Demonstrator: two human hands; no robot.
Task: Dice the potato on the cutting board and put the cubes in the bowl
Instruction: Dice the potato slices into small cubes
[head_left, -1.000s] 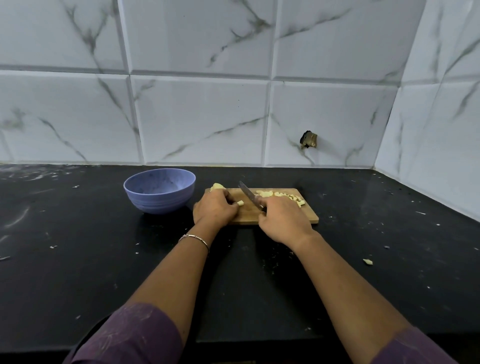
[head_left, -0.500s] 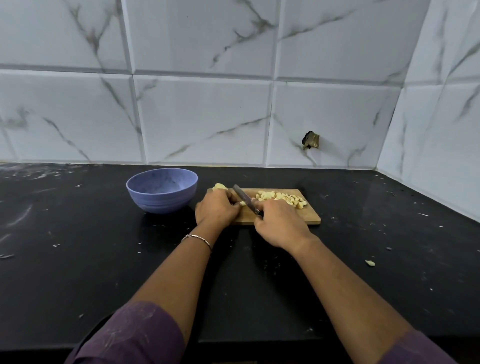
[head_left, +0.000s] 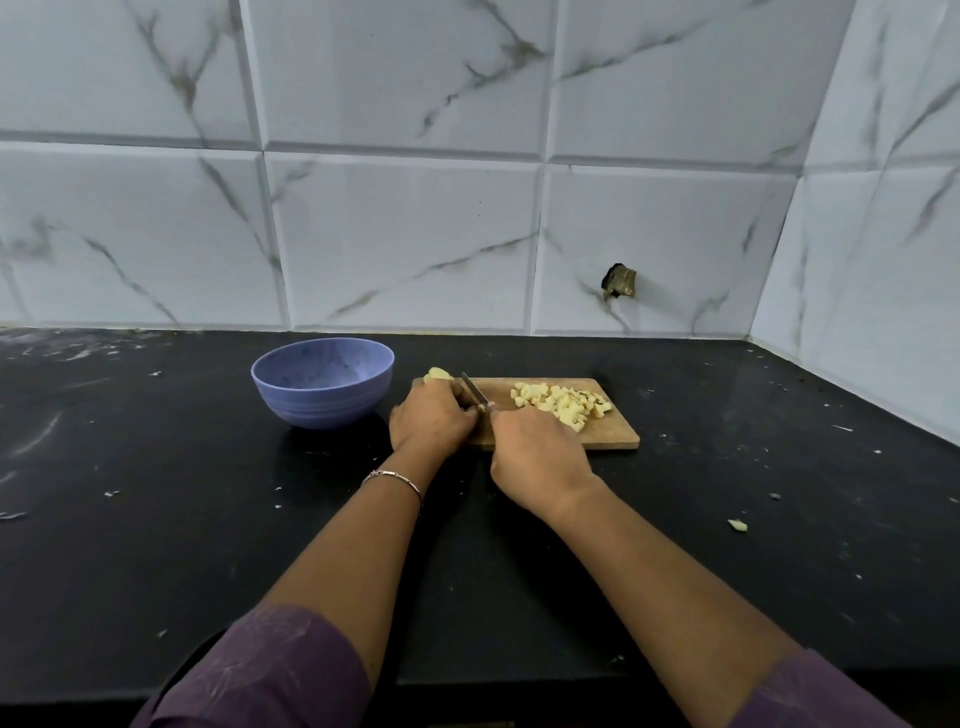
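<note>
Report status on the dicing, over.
Left hand holds potato piece, right hand grips knife. Cubes piled on cutting board, none seen in bowl. No obstruction seen.

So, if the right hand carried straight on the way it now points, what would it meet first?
Probably the left hand, which holds the potato piece right beside the knife that the right hand grips; depth is unclear.

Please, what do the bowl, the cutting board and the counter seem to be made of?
The bowl: probably matte plastic or fibre composite; blue-violet, faintly speckled, ribbed lower wall, no glaze shine. The cutting board: wood, by its light brown tone; unvarnished-looking. The counter: dark polished stone, perhaps granite; it shows soft reflections.
</note>
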